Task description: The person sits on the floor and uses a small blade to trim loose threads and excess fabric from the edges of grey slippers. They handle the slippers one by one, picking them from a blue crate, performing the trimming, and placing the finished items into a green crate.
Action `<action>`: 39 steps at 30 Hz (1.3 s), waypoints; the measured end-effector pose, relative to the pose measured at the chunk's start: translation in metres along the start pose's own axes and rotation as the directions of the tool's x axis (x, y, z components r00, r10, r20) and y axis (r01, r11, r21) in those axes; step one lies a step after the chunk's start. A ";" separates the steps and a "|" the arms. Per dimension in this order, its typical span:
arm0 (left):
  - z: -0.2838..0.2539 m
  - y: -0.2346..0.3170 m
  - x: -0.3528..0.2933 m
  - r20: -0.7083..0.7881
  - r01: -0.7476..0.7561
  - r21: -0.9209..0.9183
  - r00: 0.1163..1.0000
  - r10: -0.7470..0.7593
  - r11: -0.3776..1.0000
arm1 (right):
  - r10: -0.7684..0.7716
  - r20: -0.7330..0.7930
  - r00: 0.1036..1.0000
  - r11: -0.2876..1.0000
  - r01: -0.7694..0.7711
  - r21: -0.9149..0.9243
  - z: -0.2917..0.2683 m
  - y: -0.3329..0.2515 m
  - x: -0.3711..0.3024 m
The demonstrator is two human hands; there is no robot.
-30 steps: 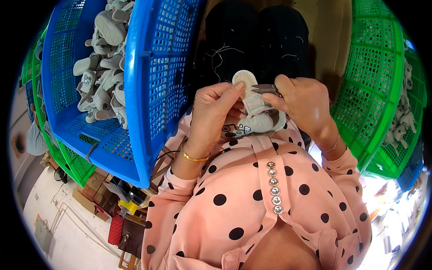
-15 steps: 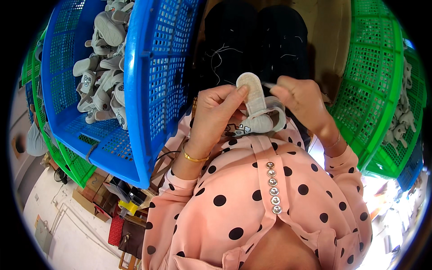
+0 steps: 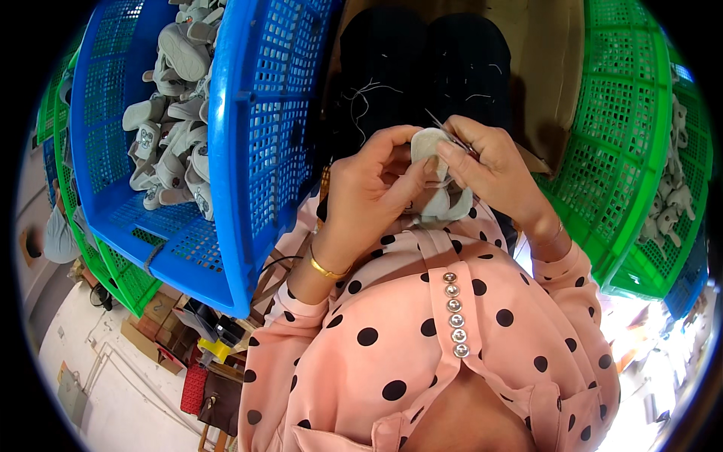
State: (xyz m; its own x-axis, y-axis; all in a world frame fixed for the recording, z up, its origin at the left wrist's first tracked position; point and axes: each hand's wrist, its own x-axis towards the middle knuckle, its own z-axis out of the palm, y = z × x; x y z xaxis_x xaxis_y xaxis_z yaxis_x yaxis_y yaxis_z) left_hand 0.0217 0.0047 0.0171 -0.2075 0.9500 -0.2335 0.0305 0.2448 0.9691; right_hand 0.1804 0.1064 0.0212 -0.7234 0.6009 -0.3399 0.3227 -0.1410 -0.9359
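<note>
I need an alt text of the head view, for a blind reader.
A person's left hand and right hand hold a pale shoe, the right also a slim tool. A blue basket of shoes stands left, a green basket right.

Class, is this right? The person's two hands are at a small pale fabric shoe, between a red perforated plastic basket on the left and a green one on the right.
Wrong colour: the head view shows a blue perforated plastic basket on the left, not a red one. The rest is right.
</note>
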 end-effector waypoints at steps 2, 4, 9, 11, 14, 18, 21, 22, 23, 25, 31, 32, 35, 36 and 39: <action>-0.003 0.007 0.002 0.039 -0.020 0.149 0.999 0.015 0.989 | -0.018 -0.001 1.000 0.999 0.018 -0.033 -0.002 0.004 -0.001; -0.006 0.003 0.005 0.014 0.124 -0.037 0.992 -0.123 0.992 | -0.002 0.001 1.000 1.000 0.002 0.011 -0.002 0.005 -0.002; -0.014 -0.013 0.014 -0.129 0.087 -0.269 0.984 -0.125 0.959 | 0.118 -0.039 0.992 0.965 -0.105 0.239 0.004 0.008 -0.004; -0.013 -0.007 0.007 0.075 0.201 -0.302 0.980 -0.187 0.932 | 0.110 -0.046 0.993 0.967 -0.096 0.238 0.003 0.013 -0.004; -0.008 0.000 0.003 0.115 0.177 -0.149 0.980 -0.161 0.973 | 0.093 -0.070 0.993 0.970 -0.074 0.230 0.005 0.014 -0.002; 0.003 -0.009 0.006 -0.023 -0.024 0.128 0.999 0.027 0.992 | 0.048 -0.073 0.996 0.998 -0.044 0.046 0.003 0.010 -0.003; -0.001 -0.013 0.009 -0.024 -0.017 0.117 1.000 0.020 0.993 | 0.005 -0.105 0.994 0.999 -0.011 -0.053 0.003 0.014 -0.003; -0.002 -0.014 0.010 -0.027 0.009 0.069 1.000 -0.007 0.998 | 0.018 -0.119 0.993 1.000 -0.019 -0.008 0.004 0.015 -0.004; -0.001 -0.012 0.010 -0.042 0.071 -0.083 0.996 -0.075 0.994 | 0.031 -0.131 0.991 0.999 -0.026 0.037 0.005 0.016 -0.004; 0.003 -0.007 0.011 -0.038 0.184 -0.378 0.976 -0.214 0.907 | 0.071 -0.140 0.988 0.990 -0.053 0.132 0.005 0.018 -0.005; -0.003 -0.012 0.008 0.186 0.340 -0.178 0.933 -0.307 0.923 | -0.033 -0.237 0.971 0.998 0.019 -0.060 0.002 0.026 -0.004; -0.002 -0.013 0.009 0.177 0.354 -0.201 0.930 -0.321 0.913 | -0.187 -0.289 0.939 0.954 0.104 -0.283 0.001 0.029 -0.004; 0.000 -0.019 0.011 0.134 0.355 -0.276 0.934 -0.330 0.893 | -0.403 -0.235 0.884 0.696 0.129 -0.707 -0.006 0.022 -0.009; 0.000 -0.020 0.012 0.121 0.349 -0.298 0.937 -0.327 0.889 | -0.426 -0.202 0.882 0.598 0.107 -0.794 -0.007 0.019 -0.012; -0.002 -0.019 0.013 0.131 0.360 -0.317 0.933 -0.336 0.878 | -0.459 -0.148 0.876 0.439 0.079 -0.895 -0.004 0.015 -0.015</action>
State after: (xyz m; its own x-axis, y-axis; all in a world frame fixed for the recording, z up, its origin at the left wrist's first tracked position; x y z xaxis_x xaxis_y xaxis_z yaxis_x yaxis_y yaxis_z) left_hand 0.0166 0.0119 -0.0043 -0.0760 0.8294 -0.5534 -0.3575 0.4954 0.7916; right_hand 0.1988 0.0985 0.0130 -0.6916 0.7074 0.1456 0.6308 0.6898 -0.3554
